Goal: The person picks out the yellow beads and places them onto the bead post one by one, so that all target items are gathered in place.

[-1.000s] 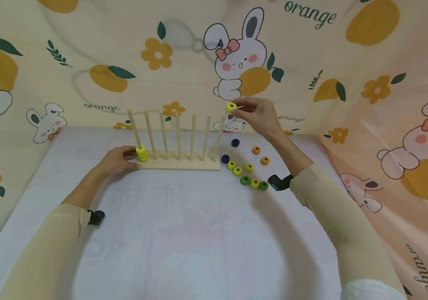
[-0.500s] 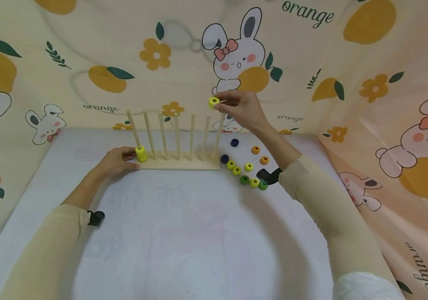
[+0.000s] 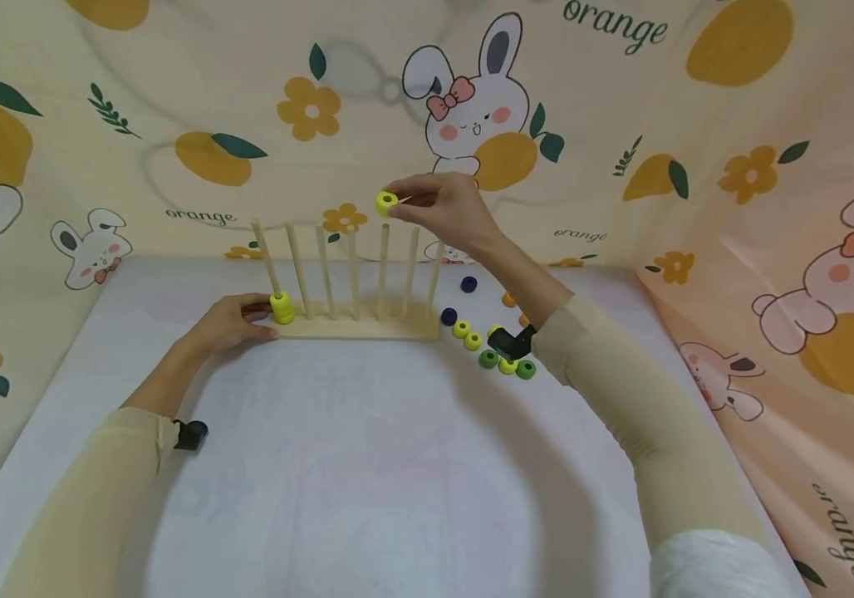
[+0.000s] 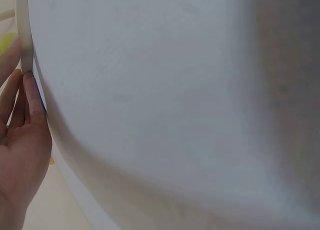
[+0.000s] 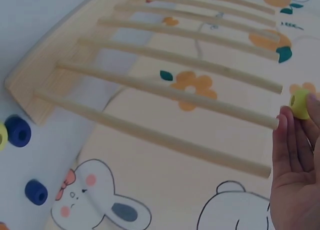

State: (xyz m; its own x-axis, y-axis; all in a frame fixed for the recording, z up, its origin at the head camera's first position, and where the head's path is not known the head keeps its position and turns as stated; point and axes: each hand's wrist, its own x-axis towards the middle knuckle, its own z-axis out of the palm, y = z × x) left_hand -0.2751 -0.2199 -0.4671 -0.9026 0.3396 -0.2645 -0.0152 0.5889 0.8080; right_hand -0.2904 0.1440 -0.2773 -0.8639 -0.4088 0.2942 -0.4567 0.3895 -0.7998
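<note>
A wooden peg rack (image 3: 360,330) with a row of upright rods stands toward the back of the white table. Yellow beads (image 3: 282,309) are stacked low on its leftmost rod. My left hand (image 3: 228,324) holds the rack's left end, thumb in front and fingers behind; in the left wrist view this hand (image 4: 25,150) is partly cut off by the frame. Above the rod tops, right of the middle, my right hand (image 3: 453,212) pinches a yellow bead (image 3: 380,207) between thumb and fingers. In the right wrist view that bead (image 5: 301,104) is apart from the rod ends.
Right of the rack lie loose beads: dark blue (image 3: 468,284), yellow (image 3: 473,341), green (image 3: 488,360) and orange (image 3: 508,299). My right forearm and wrist camera (image 3: 511,341) cover some of them. A printed cloth (image 3: 247,75) hangs behind the table.
My right hand has carried the yellow bead leftward, from above the rightmost rod to above a rod nearer the middle. The left hand and the rack have stayed in place.
</note>
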